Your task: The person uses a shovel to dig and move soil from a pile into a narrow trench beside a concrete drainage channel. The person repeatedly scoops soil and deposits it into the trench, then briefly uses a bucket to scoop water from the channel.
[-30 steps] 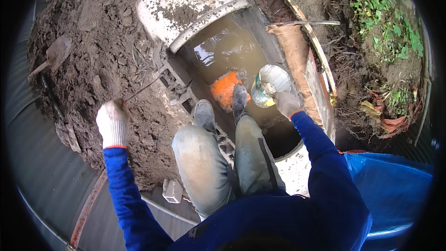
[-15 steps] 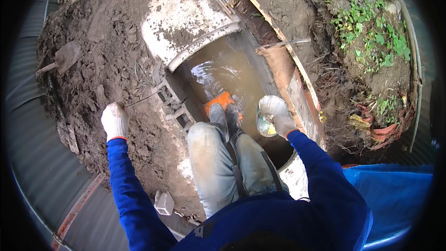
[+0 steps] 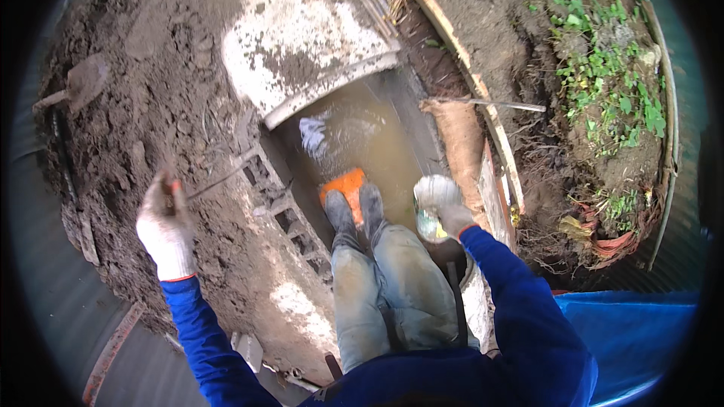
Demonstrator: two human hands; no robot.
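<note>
I stand in a narrow pit of muddy brown water (image 3: 377, 136), my boots (image 3: 354, 215) on an orange flat object (image 3: 343, 183). My right hand (image 3: 455, 220), gloved in white, grips a clear plastic container (image 3: 430, 200) just above the water beside my right knee. My left hand (image 3: 166, 227), also gloved, is raised over the dirt bank at the left, next to a thin metal rod (image 3: 222, 177). The hand is blurred, and I cannot tell if it holds the rod. A pale cloth (image 3: 313, 136) floats at the far end of the water.
A dirty white concrete slab (image 3: 302, 53) covers the pit's far end. Hollow concrete blocks (image 3: 280, 200) line its left side, a sack (image 3: 460, 136) and a wooden plank (image 3: 452, 38) its right. A shovel (image 3: 83, 83) lies on the soil, far left. A blue tarp (image 3: 626, 332) is at lower right.
My left hand has lifted off the dirt and moved outward to the left. My right hand with the container has come lower and nearer my knee. The view has shifted.
</note>
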